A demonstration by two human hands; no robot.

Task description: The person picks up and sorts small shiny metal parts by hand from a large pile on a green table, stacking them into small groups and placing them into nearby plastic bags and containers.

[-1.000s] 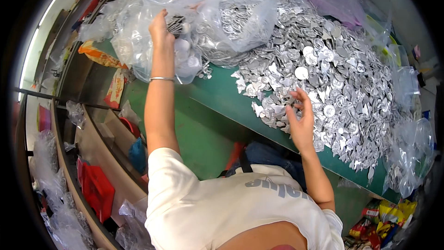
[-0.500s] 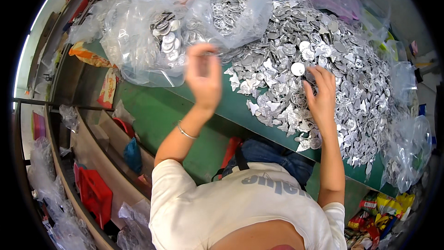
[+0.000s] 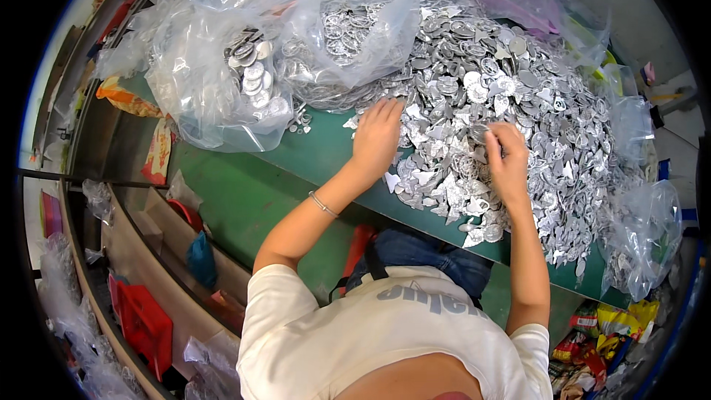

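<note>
A big heap of small flat silver metal pieces (image 3: 518,96) covers the green table (image 3: 318,155). My left hand (image 3: 376,137) lies flat on the heap's near left edge, fingers spread over the pieces. My right hand (image 3: 507,159) rests on the heap further right, its fingers curled around some of the metal pieces. A thin bracelet (image 3: 323,204) sits on my left wrist. A clear plastic bag (image 3: 222,81) holding round silver discs lies at the table's left end, beyond my left hand.
More crumpled clear bags (image 3: 644,230) lie at the heap's right and far sides. A lower green shelf (image 3: 237,200) runs under the table. Left of it are a red crate (image 3: 144,322), orange packets (image 3: 129,100) and plastic wrap. Colourful packets (image 3: 607,333) sit at bottom right.
My left hand has come back from the bag of discs at the far left and now lies on the heap. My right hand has shifted slightly further into the pile.
</note>
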